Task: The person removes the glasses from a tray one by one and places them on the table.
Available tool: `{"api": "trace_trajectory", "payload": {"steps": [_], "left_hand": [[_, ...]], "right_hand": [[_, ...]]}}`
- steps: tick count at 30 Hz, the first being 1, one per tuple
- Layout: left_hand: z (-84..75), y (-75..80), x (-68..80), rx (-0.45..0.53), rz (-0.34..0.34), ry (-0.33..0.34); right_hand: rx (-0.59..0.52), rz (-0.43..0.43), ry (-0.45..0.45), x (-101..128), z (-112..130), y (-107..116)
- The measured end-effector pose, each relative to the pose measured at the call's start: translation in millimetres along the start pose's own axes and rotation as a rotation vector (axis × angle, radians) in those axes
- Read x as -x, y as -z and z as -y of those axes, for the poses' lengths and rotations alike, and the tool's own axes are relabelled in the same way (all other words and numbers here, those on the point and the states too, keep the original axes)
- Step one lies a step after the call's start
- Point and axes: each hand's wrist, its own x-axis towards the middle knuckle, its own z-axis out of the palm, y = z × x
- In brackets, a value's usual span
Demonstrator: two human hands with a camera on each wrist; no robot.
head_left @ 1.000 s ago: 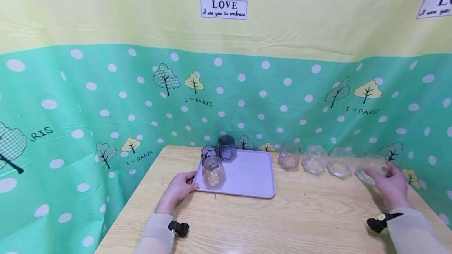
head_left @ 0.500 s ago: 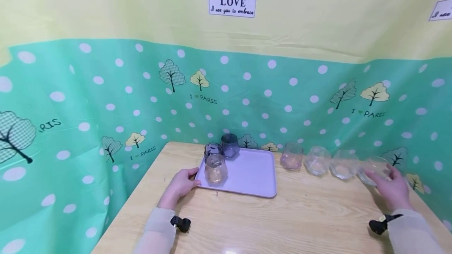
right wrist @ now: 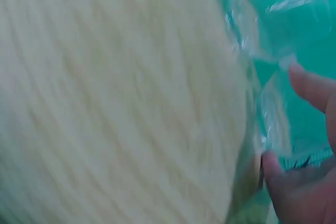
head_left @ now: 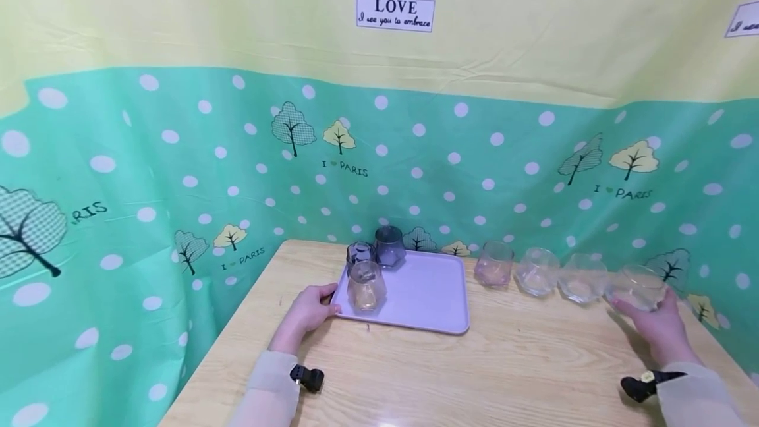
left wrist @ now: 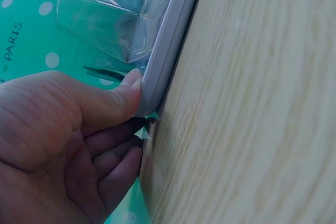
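At the tray's left end, my left hand [head_left: 308,312] holds the corner of the lilac tray [head_left: 427,292]; in the left wrist view the thumb [left wrist: 123,95] presses its rim, fingers curled by the edge. Three glasses stand on the tray's left side: a dark patterned one [head_left: 358,256], a smoky grey one [head_left: 389,249] and a pale amber one [head_left: 366,288]. Far right, my right hand [head_left: 664,331] grips a clear faceted glass [head_left: 637,288] between thumb and fingers. The right wrist view shows this glass [right wrist: 275,119] between the thumb and a fingertip.
Left of the held glass, a pinkish glass [head_left: 494,265] and two clear glasses, one [head_left: 536,273] beside the other [head_left: 584,280], line the back of the wooden table [head_left: 474,374]. A green and yellow curtain [head_left: 450,150] hangs right behind the table.
The head view has shifted slightly. My right hand's fingers, earlier higher behind the clear glass, now sit lower along its right side. The left hand keeps its hold on the tray.
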Motion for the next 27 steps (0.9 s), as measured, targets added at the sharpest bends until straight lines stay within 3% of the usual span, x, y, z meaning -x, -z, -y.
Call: {"api": "trace_trajectory", "payload": {"steps": [5,9,14,23,27], "left_hand": [[-2.0,-0.1,0.6,-0.004,-0.002,0.006],[-2.2,-0.3,1.2,-0.003,0.002,0.004],[-0.2,-1.1,2.5,-0.002,0.011,0.011],[1.1,-0.6,1.9,-0.021,-0.021,-0.069],[0.9,-1.0,0.9,-0.021,-0.014,-0.051]], "right_hand": [[-0.072,-0.085,-0.083,15,20,-12],[-0.154,-0.200,-0.068,24,42,-30],[-0.233,-0.263,-0.038,40,65,-55],[-0.288,-0.329,0.203,71,107,-106],[-0.218,-0.307,0.314,86,113,-136]]}}
